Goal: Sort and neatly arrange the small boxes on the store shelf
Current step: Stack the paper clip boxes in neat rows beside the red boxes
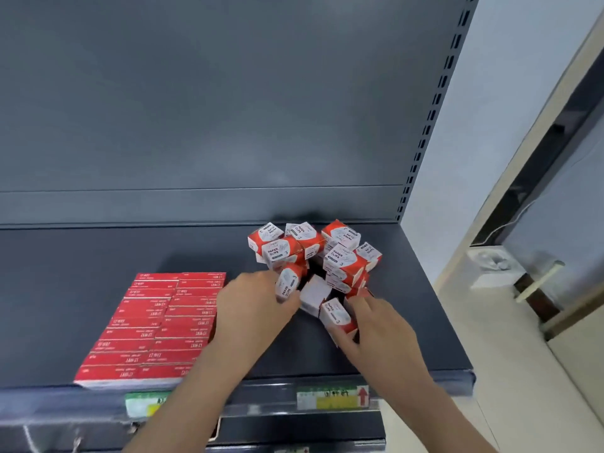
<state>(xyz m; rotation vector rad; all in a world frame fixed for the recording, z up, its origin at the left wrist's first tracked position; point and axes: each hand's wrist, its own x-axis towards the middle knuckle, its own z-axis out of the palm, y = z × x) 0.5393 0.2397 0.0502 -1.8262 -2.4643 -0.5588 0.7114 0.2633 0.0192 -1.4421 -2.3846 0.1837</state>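
Note:
A jumbled heap of small red-and-white paper clip boxes (340,256) lies on the dark shelf (81,256), toward its right. My left hand (251,302) grips one paper clip box (287,284) at the heap's front left. My right hand (372,328) holds another paper clip box (336,317) at the heap's front, thumb and fingers around it. A white-faced box (315,294) lies between the two hands. To the left, flat red staple boxes (157,325) sit in two neat columns reaching the shelf's front edge.
The shelf's grey back panel (228,109) rises behind the heap, with a slotted upright (434,109) at the right. Price labels (333,395) run along the front rail. Past the shelf's right end are a pale floor and a door frame.

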